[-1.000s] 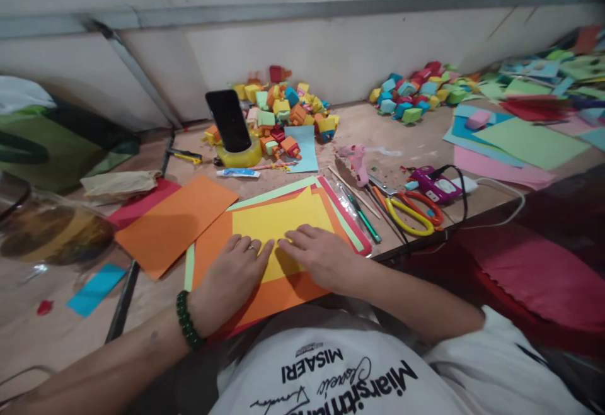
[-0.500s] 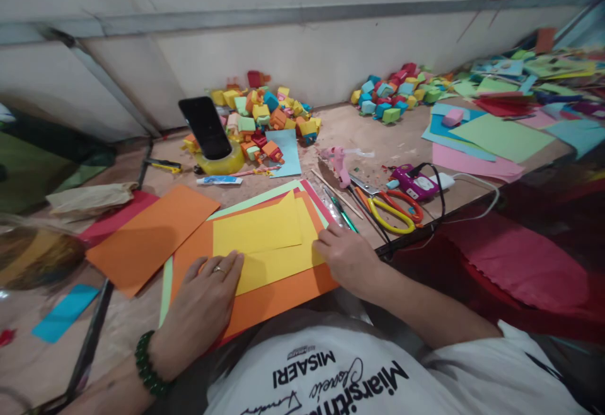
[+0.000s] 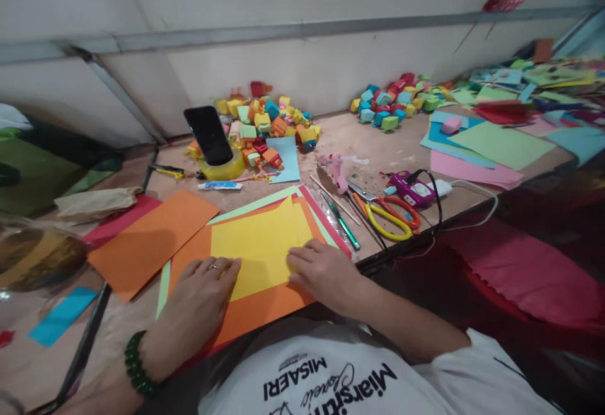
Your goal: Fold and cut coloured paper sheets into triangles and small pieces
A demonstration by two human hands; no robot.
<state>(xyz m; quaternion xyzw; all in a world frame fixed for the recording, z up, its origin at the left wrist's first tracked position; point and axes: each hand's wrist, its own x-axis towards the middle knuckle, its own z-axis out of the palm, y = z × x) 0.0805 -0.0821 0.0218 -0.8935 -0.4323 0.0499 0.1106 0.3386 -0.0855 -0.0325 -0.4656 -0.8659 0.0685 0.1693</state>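
A sheet of yellow paper (image 3: 258, 238), with a raised pointed fold near its top right, lies on a stack of coloured sheets, orange paper (image 3: 265, 314) directly beneath it. At its lower left edge, my left hand (image 3: 203, 292) is closed on the yellow paper, fingers bent together and the thumb mostly out of sight. My right hand (image 3: 326, 273) has curled fingers closed on the lower right edge. Its fingertips touch the yellow paper, while the underside of the grip is hidden. A green cutter pen (image 3: 345, 225) rests just beyond my right hand.
Scissors (image 3: 390, 216), a pink glue gun (image 3: 335, 172) and a purple power strip (image 3: 411, 189) lie to the right. A phone (image 3: 208, 135) leans on a tape roll (image 3: 222, 166). Small paper cubes (image 3: 278, 126) are heaped behind. Another orange sheet (image 3: 154, 242) lies left.
My right hand has moved left and toward me along the yellow paper. The upper layer's lower edge, visible before, no longer shows. My left hand has stayed at the left edge.
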